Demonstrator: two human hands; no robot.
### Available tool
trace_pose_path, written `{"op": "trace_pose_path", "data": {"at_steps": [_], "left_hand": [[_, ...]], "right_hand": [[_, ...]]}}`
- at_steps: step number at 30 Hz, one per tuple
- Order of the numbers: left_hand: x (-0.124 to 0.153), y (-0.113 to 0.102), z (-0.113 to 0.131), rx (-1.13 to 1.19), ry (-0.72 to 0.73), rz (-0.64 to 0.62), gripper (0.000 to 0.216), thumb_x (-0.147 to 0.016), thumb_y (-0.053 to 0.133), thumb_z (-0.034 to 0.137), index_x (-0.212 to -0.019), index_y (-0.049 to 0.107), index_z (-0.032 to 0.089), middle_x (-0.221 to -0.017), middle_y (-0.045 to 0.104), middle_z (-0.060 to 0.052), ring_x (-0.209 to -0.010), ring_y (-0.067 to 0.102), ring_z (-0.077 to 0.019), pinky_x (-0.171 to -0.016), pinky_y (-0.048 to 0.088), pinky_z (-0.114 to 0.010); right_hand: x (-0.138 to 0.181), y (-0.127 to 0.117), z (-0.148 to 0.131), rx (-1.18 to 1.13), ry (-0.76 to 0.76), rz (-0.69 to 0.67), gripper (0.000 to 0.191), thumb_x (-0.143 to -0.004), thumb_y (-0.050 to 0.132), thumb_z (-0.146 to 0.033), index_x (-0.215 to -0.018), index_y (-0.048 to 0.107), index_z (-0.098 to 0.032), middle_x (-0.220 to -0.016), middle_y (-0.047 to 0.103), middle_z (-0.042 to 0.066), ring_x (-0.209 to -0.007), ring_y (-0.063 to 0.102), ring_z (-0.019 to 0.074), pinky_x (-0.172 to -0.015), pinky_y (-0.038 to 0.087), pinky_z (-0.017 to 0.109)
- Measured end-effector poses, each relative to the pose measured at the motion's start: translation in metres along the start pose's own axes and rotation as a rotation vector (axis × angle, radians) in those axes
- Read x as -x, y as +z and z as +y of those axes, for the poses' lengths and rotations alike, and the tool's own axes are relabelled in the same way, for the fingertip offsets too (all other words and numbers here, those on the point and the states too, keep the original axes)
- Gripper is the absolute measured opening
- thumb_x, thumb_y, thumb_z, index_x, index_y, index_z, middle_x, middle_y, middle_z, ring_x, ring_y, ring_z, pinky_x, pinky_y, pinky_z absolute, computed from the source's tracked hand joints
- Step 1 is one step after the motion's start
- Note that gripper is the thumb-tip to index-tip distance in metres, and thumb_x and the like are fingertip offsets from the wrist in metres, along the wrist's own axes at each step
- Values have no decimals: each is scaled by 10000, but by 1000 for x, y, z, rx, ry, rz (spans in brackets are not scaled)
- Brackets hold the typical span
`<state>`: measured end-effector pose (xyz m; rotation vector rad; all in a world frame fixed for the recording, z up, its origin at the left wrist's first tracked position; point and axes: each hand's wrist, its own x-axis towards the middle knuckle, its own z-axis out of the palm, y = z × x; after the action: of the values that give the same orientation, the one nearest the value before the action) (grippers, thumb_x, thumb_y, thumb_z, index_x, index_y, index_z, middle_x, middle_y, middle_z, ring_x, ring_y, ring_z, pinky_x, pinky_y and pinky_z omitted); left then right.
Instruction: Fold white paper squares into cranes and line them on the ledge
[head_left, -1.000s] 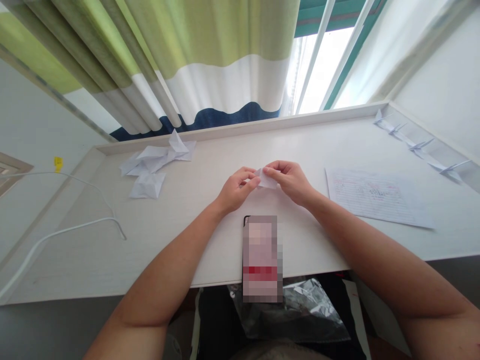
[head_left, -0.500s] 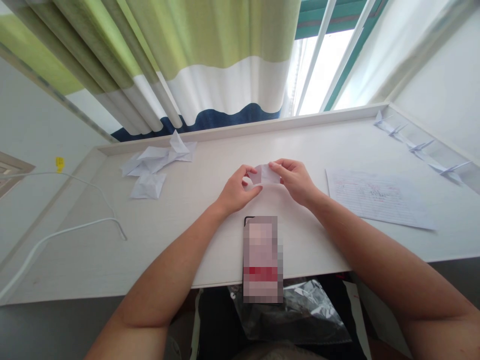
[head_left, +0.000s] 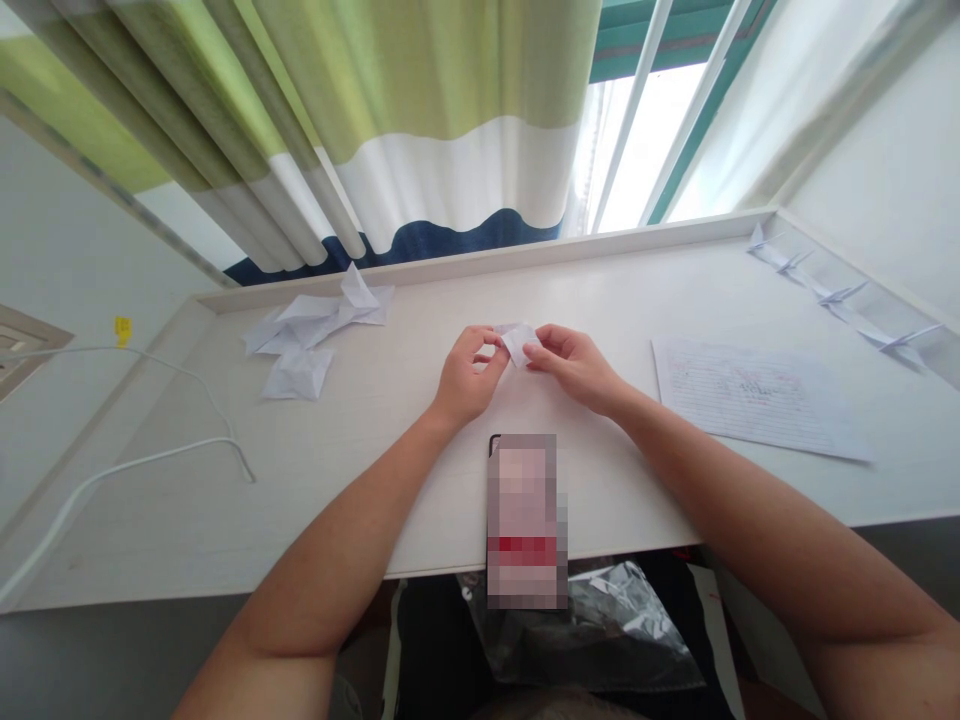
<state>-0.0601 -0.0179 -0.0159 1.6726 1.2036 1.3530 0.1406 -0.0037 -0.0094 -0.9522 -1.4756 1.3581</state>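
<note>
Both hands meet over the middle of the white desk (head_left: 375,500) around a small folded piece of white paper (head_left: 518,341). My left hand (head_left: 468,375) pinches its left corner between thumb and fingertips. My right hand (head_left: 574,364) grips its right side, fingers curled. The paper is held just above the desk top, tilted with a point facing down.
A phone (head_left: 526,520) lies at the desk's near edge below my hands. Several folded white papers (head_left: 304,335) are piled at back left. A written sheet (head_left: 754,395) lies right; paper cranes (head_left: 840,295) line the right ledge. A white cable (head_left: 127,460) runs left. Curtain behind.
The paper has been turned and folded smaller between my fingers. My hands have shifted slightly, the right hand lowering and the left thumb closing onto the paper.
</note>
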Motion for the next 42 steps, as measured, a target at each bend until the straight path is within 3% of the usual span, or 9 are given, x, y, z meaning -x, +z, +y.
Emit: {"op": "trace_pose_path", "data": {"at_steps": [3, 7, 13, 19, 22, 29, 33, 37, 42], "left_hand": [[0, 1, -1, 91, -75, -11, 180, -903, 767, 386, -938, 746, 210, -1281, 725, -87, -1143, 689, -233, -891, 577, -329], [0, 1, 1, 159, -148, -99, 214, -874, 754, 400, -929, 766, 193, -1075, 779, -62, -985, 696, -202, -867, 566, -321], [1, -1, 8, 196, -206, -124, 216, -877, 688, 390, -824, 767, 196, -856, 757, -24, -868, 665, -179, -872, 546, -326], [0, -1, 6, 192, -182, -129, 372, -848, 810, 557, -821, 778, 187, -1083, 755, -63, -913, 658, -167, -810, 536, -293], [0, 0, 3, 169, -162, -131, 345, -802, 873, 526, -815, 785, 193, -1025, 742, -54, -910, 654, -169, -750, 516, -271], [0, 1, -2, 242, -171, -141, 360, -866, 847, 546, -905, 809, 189, -981, 786, -55, -921, 698, -176, -834, 557, -303], [-1, 3, -6, 255, -199, -118, 325, -860, 882, 451, -1027, 780, 192, -910, 790, -37, -813, 693, -147, -772, 543, -290], [-1, 3, -5, 254, -211, -61, 259, -832, 900, 295, -990, 730, 182, -912, 763, -29, -790, 686, -126, -747, 546, -272], [0, 5, -2, 334, -187, -78, 373, -804, 932, 297, -1093, 727, 181, -991, 780, -51, -865, 733, -149, -779, 583, -288]], "right_hand": [[1, -1, 0, 76, -48, -33, 497, -866, 814, -732, -982, 797, -248, -1031, 819, 55, -990, 734, 244, -955, 590, 420], [-1, -4, 1, 79, -117, 43, 462, -913, 769, -715, -903, 827, -257, -1149, 827, 72, -1141, 734, 272, -1050, 553, 452], [-3, -4, 4, 86, -93, 160, 457, -802, 879, -682, -809, 784, -235, -840, 790, 42, -772, 689, 193, -725, 554, 374], [-2, -2, 1, 36, -106, 145, 457, -756, 936, -639, -803, 747, -226, -836, 780, 41, -752, 678, 174, -719, 538, 369], [-2, -2, 1, 20, -93, 129, 483, -745, 936, -663, -799, 736, -226, -823, 771, 36, -754, 674, 176, -723, 533, 369], [1, -4, -4, 102, -13, 7, 494, -833, 838, -711, -905, 802, -224, -958, 810, 54, -865, 701, 206, -813, 537, 385], [1, -3, -2, 83, -13, -12, 482, -817, 856, -692, -762, 749, -225, -1146, 816, 77, -977, 722, 227, -903, 539, 413], [0, -1, 3, 76, 13, -26, 465, -781, 904, -662, -806, 731, -231, -974, 792, 54, -859, 715, 208, -801, 543, 399], [0, 2, 0, -10, -29, 41, 557, -675, 999, -619, -917, 660, -250, -877, 740, 14, -797, 695, 187, -755, 564, 388]]}}
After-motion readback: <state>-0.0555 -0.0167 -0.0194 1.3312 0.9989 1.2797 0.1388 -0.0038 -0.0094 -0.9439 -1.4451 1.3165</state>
